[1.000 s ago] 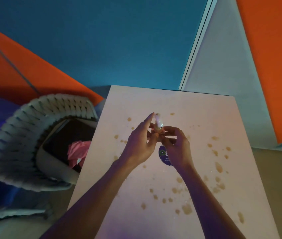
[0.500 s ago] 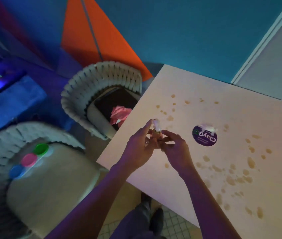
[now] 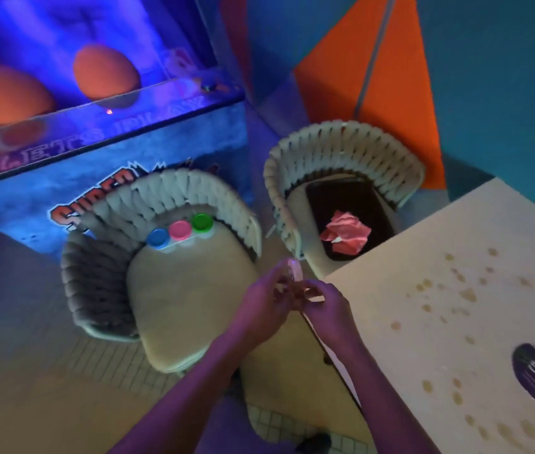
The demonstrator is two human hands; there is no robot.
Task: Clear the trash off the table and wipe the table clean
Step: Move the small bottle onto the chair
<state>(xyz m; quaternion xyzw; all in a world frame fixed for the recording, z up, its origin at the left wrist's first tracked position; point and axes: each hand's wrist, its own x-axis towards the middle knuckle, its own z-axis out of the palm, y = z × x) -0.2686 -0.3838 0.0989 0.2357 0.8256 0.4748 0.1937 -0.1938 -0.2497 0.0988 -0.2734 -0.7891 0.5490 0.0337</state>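
presently both hands meet off the table's (image 3: 456, 290) nine o'clock edge, left hand (image 3: 261, 306) and right hand (image 3: 328, 309) pinching one small pale scrap (image 3: 294, 270) upright between fingertips, probably to keep it gathered for the dark bin (image 3: 351, 204) at one o'clock, while brown spots (image 3: 467, 294) await wiping.

Cream table (image 3: 456, 322) with brown spots (image 3: 467, 293); blue, pink, green lids (image 3: 180, 229)
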